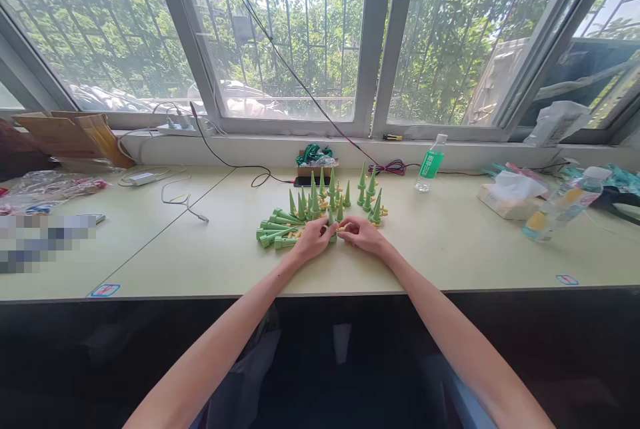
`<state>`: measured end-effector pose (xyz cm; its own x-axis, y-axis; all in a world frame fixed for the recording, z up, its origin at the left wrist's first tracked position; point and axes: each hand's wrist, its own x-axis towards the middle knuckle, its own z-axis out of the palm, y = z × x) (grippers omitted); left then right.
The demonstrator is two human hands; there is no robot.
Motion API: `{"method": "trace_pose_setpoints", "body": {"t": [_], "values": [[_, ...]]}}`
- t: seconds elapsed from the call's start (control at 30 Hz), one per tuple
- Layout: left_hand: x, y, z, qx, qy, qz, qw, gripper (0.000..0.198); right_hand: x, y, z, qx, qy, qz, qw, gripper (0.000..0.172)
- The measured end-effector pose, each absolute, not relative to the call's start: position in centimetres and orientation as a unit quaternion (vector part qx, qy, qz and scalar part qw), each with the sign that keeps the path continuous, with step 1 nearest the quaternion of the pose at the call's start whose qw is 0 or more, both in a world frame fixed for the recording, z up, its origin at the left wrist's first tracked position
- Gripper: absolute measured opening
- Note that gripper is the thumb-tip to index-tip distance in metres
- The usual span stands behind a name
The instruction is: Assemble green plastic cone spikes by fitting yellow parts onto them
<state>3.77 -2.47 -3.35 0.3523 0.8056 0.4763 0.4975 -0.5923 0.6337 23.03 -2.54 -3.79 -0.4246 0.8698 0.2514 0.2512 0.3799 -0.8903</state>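
My left hand (315,240) is closed around a green plant watering spike (331,217), which stands point up near the table's front edge. At the spike's right side, my right hand (363,234) pinches a small yellow valve (341,229); whether it is seated in the spike I cannot tell. Several green spikes lie on their sides to the left (275,232), with yellow pieces partly hidden behind my left hand. Behind my hands, more spikes (314,196) stand upright, many with yellow valves at their sides. Another upright group (373,196) is to the right.
A phone (310,181) and a small box of green material (316,157) lie behind the spikes. Bottles (431,162) and a tissue box (507,199) stand to the right. Cables (185,201), plastic bags (50,186) and cardboard (65,136) are on the left.
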Motion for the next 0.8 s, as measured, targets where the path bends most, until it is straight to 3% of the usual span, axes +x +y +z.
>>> {"method": "trace_pose_setpoints", "body": {"t": [0.8], "values": [[3.67,-2.67,-3.16,0.807,0.398,0.389,0.197,0.037,22.95,-3.02,-3.21,-0.382,-0.740,0.410,0.371,0.035]]}}
